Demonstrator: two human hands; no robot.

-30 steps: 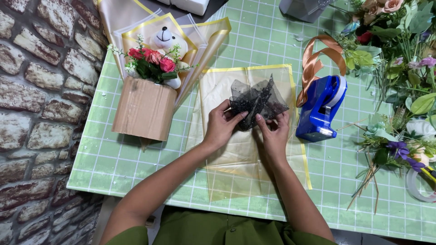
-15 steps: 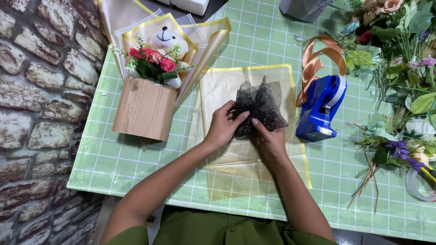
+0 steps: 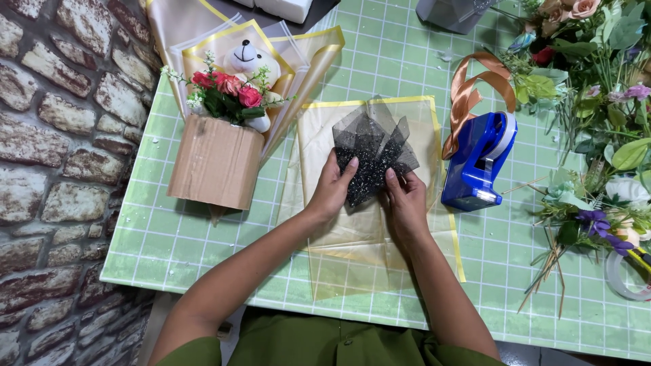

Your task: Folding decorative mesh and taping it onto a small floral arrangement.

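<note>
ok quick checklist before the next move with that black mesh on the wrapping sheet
1. Both hands on the black mesh: ok, left hand and right hand grip its lower part.
2. Mesh over the yellow-edged wrapping sheet: ok.
3. Sheet lying flat on the green grid table: ok.
4. Blue tape dispenser close by the right hand: ok.
5. Mesh folds even: cannot tell.

A tabletop (image 3: 203, 257) covered with a light green cloth checked in pale lines fills most of the view. Along its left edge stands a wall (image 3: 61, 169) of rough brick in brown, grey and cream. Even, soft light falls over everything, leaving only faint shadows.
</note>
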